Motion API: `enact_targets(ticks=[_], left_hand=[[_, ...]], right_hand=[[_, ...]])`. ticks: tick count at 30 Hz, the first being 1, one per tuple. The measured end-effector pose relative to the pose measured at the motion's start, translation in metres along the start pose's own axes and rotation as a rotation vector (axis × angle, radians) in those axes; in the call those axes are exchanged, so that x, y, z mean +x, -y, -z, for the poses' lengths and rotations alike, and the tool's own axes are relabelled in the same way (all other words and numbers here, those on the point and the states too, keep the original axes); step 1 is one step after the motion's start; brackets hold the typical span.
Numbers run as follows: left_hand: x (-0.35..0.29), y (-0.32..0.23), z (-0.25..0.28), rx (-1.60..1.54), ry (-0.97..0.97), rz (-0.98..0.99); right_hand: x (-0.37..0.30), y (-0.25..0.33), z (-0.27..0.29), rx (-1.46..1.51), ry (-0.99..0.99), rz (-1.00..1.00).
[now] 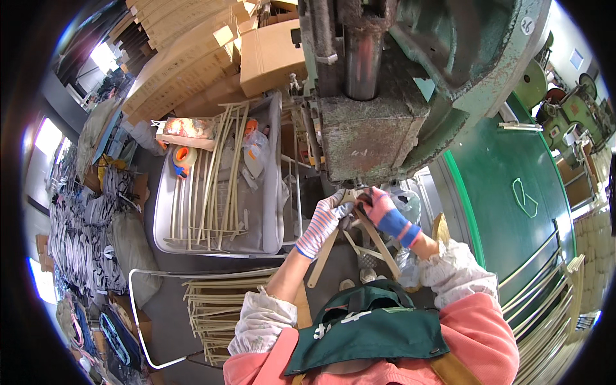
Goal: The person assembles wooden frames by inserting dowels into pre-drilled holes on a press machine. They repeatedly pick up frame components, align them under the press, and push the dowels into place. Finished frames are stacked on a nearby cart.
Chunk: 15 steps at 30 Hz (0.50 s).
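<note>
Below the block of a green press, my two gloved hands meet. My left hand (326,215), in a white glove with coloured stripes, is closed at the upper ends of some flat beige strips. My right hand (383,212), in a pink and blue glove, is closed beside it on the same pieces. One strip (323,258) slants down to the left and another strip (381,247) down to the right, like an upside-down V. My fingers hide where they join. The heavy press block (369,135) hangs just above my fingertips.
At the left, a grey tub (273,218) holds long beige rods, a tape roll (185,157) and a small box (187,131). A stack of beige bars (228,308) lies below it. Cardboard boxes (273,58) stand behind. On the right is a green table (507,173) with a bent loop (525,197) and rods.
</note>
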<state>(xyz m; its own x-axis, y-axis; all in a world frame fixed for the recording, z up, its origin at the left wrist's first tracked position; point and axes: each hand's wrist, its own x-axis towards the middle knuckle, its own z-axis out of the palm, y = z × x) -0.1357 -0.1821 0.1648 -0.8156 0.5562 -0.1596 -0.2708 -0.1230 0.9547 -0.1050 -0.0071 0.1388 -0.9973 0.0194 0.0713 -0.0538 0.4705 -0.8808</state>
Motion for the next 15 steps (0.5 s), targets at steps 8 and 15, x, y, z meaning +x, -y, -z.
enact_targets(ticks=[8, 15], left_hand=[[-0.094, 0.029, -0.012, 0.432, -0.122, 0.039], [-0.111, 0.016, 0.028, 0.136, -0.064, 0.019]], right_hand=[[-0.054, 0.003, 0.014, -0.469, 0.027, 0.202], [-0.067, -0.007, 0.065, 0.198, 0.114, -0.205]])
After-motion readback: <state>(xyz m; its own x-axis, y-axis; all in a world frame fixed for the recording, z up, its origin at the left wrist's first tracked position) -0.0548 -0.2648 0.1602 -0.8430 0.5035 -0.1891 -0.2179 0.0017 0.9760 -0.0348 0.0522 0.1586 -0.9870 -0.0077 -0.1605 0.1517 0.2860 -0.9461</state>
